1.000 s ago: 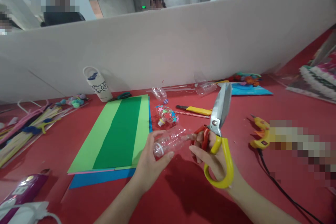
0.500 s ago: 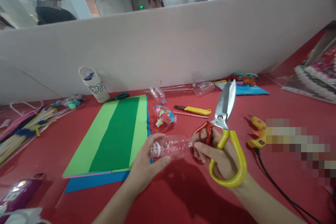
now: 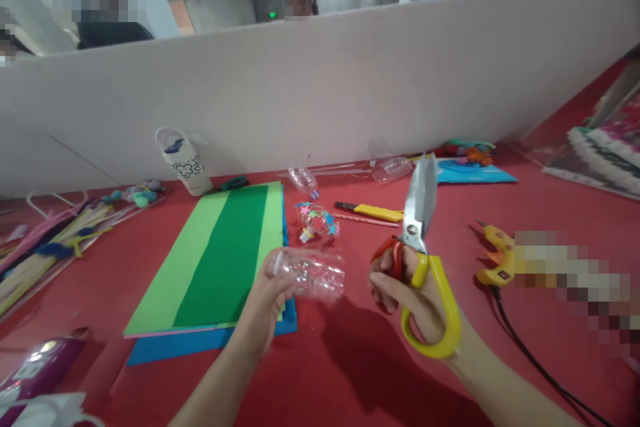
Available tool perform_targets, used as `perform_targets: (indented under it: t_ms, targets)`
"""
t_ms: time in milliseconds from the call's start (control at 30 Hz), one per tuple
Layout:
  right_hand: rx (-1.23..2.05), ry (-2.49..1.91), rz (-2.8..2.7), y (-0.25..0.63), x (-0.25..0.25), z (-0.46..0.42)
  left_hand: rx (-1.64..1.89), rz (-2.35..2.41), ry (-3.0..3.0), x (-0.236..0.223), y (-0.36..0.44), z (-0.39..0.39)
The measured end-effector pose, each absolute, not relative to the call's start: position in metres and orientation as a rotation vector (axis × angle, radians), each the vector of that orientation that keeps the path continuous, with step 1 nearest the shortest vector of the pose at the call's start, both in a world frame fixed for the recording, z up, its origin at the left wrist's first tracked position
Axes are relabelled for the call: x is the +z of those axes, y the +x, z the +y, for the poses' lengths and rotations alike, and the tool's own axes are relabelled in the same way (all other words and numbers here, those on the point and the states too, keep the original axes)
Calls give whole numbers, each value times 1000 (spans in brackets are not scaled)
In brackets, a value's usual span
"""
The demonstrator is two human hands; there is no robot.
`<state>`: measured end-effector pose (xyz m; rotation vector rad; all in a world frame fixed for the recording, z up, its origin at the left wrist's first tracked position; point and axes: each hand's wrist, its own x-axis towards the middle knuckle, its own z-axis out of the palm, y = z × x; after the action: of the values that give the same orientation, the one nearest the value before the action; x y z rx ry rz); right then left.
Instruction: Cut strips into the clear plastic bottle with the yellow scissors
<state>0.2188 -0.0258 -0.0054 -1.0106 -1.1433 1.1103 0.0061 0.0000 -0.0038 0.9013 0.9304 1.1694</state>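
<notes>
Our left hand [image 3: 267, 287] gripped the clear plastic bottle [image 3: 323, 273] at 9 o'clock from the scissors [image 3: 421, 265] our right hand [image 3: 407, 288] held, blades toward 12, seemingly a handling step where any cut called for steadily closing that gap.

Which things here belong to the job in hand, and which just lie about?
In use:
clear plastic bottle, in the left hand
metal scissors with red and yellow handles, in the right hand

Apparently just lying about:
yellow plastic utility knife
light and dark green sheets
yellow glue gun
white patterned tumbler
</notes>
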Motion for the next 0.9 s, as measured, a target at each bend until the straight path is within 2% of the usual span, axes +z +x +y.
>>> perform_targets:
  t_ms: [233, 600, 900]
  targets:
    - [1056, -1248, -1313, 228, -3, -25, 1230, 877, 710, 3, -8, 12]
    - [1137, -1210, -1810, 246, 31, -24, 1213, 852, 678, 43, -4, 13]
    - [1137, -1443, -1999, 260, 16, -30, 1282, 908, 606, 24, -13, 17]
